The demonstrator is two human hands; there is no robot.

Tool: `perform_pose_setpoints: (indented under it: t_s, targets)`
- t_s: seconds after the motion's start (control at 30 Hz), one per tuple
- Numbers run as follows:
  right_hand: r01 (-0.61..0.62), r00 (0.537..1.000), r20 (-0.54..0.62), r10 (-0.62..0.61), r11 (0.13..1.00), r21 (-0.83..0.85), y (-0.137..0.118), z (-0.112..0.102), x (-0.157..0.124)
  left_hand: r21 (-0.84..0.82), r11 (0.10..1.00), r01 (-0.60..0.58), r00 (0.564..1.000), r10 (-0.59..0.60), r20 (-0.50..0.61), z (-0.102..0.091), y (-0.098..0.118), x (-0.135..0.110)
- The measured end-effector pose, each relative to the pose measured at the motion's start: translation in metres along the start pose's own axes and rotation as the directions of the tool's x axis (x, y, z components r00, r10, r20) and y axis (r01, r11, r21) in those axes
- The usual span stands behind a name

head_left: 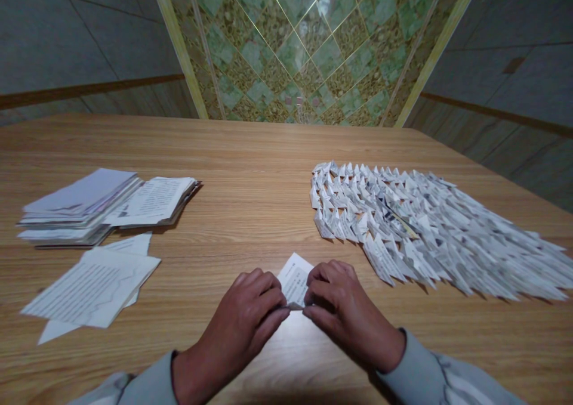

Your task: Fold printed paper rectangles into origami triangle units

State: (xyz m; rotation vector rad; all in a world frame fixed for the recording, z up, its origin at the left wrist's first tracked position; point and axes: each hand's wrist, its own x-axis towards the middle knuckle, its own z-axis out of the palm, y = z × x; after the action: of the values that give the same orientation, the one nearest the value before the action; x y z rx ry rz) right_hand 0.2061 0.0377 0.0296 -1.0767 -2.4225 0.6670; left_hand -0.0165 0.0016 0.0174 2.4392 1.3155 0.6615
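Observation:
Between my two hands is a small folded sheet of printed paper (294, 278), its pointed corner facing away from me and its near edge turned up. My left hand (250, 309) pinches the left end of that edge, thumb against curled fingers. At the right end, my right hand (342, 303) grips it the same way. The fingers cover both sides of the sheet. To the right lie many folded paper boats (403, 226), set close together in rows, with pointed tips standing up.
On the left, stacks of printed paper (80, 196) lie beside a smaller pile (154, 199). Nearer me, loose printed sheets (94, 283) overlap. Everything rests on a wooden table (242, 202). Behind it stands a wall of green diamond tiles (293, 53).

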Motion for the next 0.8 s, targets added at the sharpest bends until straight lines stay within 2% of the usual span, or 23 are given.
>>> perform_pose_setpoints:
  t_s: [0.33, 0.47, 0.6, 0.8]
  targets:
    - [-0.055, 0.998, -0.019, 0.055, 0.998, 0.005, -0.004, 0.002, 0.005, -0.014, 0.986, 0.168, 0.986, -0.168, 0.007, 0.001, 0.001, 0.004]
    - [-0.076, 0.996, -0.05, 0.074, 0.996, -0.043, -0.007, 0.007, 0.005, 0.066, 0.976, 0.21, 0.977, -0.211, 0.013, 0.001, 0.002, 0.008]
    - [-0.094, 0.993, -0.078, 0.086, 0.989, -0.11, -0.009, 0.012, 0.008, 0.162, 0.964, 0.211, 0.977, -0.214, -0.003, 0.001, 0.003, 0.011]
    - [-0.079, 0.991, -0.119, 0.057, 0.979, -0.188, -0.008, 0.02, 0.008, 0.206, 0.958, 0.199, 0.98, -0.197, -0.032, 0.005, 0.002, 0.011]
